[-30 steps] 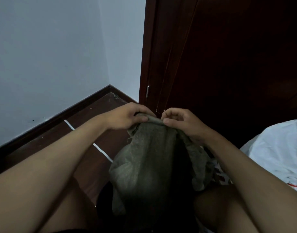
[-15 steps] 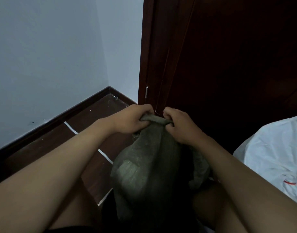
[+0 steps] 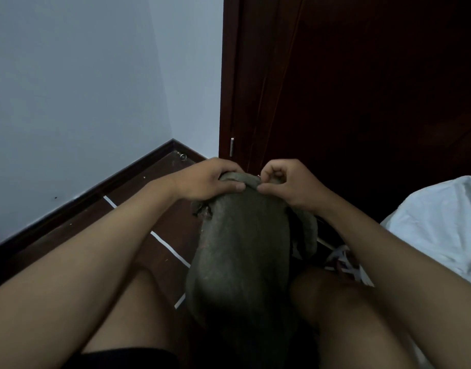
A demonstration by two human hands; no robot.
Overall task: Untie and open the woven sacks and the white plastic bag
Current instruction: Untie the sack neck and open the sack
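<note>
Head view: my left hand [image 3: 206, 179] wraps over the bunched top of the grey-green woven sack [image 3: 242, 249], fingers curled down its far side and my thumb pressed along the near side of the twisted neck. My right hand [image 3: 287, 182] sits just beside it, thumb and forefinger pinching the same rolled edge of cloth, the other fingers curled in above. The two hands nearly touch over the neck. Whether a tie is under my fingers I cannot tell. The sack stands upright on the dark wooden floor [image 3: 159, 206] between my knees, its body hanging straight below both grips, with a loose flap drooping off to the right under my right wrist. The white plastic bag [image 3: 436, 225] lies at the right edge of the floor, well apart from both hands, beside my right forearm. The dark door [image 3: 362, 89] rises behind the sack.
</note>
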